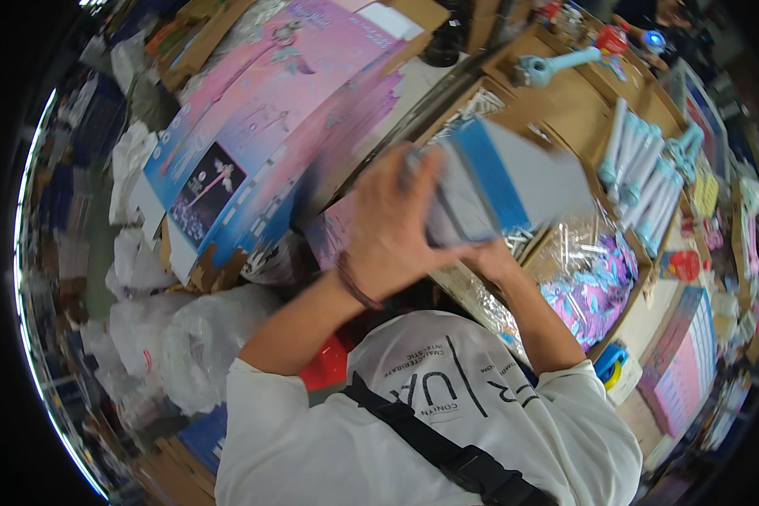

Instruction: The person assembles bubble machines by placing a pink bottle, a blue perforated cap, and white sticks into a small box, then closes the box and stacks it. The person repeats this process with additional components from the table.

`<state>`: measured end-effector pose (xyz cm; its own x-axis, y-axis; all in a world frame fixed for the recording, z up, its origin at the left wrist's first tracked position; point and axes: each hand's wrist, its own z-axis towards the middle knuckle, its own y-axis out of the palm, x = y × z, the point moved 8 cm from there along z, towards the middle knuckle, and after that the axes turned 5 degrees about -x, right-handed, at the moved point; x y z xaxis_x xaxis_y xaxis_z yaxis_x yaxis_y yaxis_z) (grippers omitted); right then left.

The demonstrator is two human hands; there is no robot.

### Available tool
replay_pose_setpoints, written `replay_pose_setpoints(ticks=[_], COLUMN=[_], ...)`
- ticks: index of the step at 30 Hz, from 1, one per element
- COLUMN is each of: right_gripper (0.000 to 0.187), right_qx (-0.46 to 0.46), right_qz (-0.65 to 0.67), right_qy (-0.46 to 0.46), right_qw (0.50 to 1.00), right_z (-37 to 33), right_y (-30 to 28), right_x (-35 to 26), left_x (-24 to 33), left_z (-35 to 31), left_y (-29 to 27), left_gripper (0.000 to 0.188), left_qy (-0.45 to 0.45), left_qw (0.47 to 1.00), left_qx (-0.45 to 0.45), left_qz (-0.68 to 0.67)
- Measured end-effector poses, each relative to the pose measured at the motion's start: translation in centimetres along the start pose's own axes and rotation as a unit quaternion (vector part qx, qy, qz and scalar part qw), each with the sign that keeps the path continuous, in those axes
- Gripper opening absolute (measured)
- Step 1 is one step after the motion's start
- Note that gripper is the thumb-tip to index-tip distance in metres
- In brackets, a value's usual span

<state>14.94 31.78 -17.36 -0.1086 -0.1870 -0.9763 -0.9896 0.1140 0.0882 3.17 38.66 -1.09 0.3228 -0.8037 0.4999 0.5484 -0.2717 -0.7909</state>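
Note:
A grey-and-white cardboard box [491, 184] with a blue band is held up in front of my chest, its edges smeared by motion. My left hand [392, 221] grips its left side, the thumb along the near edge. At the near lower edge of the box is my right hand [491, 260], its fingers mostly hidden behind the box. Beyond my left hand stands a stack of pink-and-blue printed cartons [266, 110]. To the right of the box, a cardboard tray holds light-blue and white toy wands [641, 173].
Purple patterned pieces [594, 287] in clear wrap lie in a carton on the right. A pink-and-blue box [679, 363] and a blue tape roll [611, 364] sit on the bench at right. Large clear plastic bags [215, 346] crowd the left, near a red object [325, 364].

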Motion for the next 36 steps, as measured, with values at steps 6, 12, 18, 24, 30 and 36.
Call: replay_pose_setpoints(ticks=[6, 12, 18, 24, 30, 36], right_gripper=[0.065, 0.066, 0.066, 0.067, 0.068, 0.068], right_qx=[0.022, -0.015, -0.041, -0.054, -0.061, -0.075], right_qz=[0.232, -0.074, -0.228, -0.306, -0.351, -0.385], right_qy=[0.029, 0.039, 0.035, 0.038, 0.045, 0.044], right_qw=[0.972, 0.996, 0.972, 0.950, 0.933, 0.919], right_z=[-0.7, -1.6, -2.6, -3.6, -4.2, -4.5], right_y=[-0.3, 1.4, 2.1, 2.3, 2.3, 2.4], right_x=[2.1, 2.9, 2.9, 3.0, 3.0, 3.1], left_x=[3.1, 4.0, 4.9, 5.2, 5.5, 5.3], left_z=[-1.3, -1.6, -3.2, -5.0, -5.8, -5.8], left_y=[4.1, 5.6, 7.0, 8.0, 8.1, 8.1], left_gripper=[0.103, 0.072, 0.056, 0.058, 0.047, 0.045], left_qy=[0.002, 0.027, 0.031, 0.034, 0.035, 0.028], left_qw=[1.000, 0.998, 0.998, 0.991, 0.993, 0.992], left_qx=[-0.005, 0.041, -0.021, -0.083, -0.049, -0.045], left_qz=[0.029, 0.042, 0.058, 0.100, 0.104, 0.111])
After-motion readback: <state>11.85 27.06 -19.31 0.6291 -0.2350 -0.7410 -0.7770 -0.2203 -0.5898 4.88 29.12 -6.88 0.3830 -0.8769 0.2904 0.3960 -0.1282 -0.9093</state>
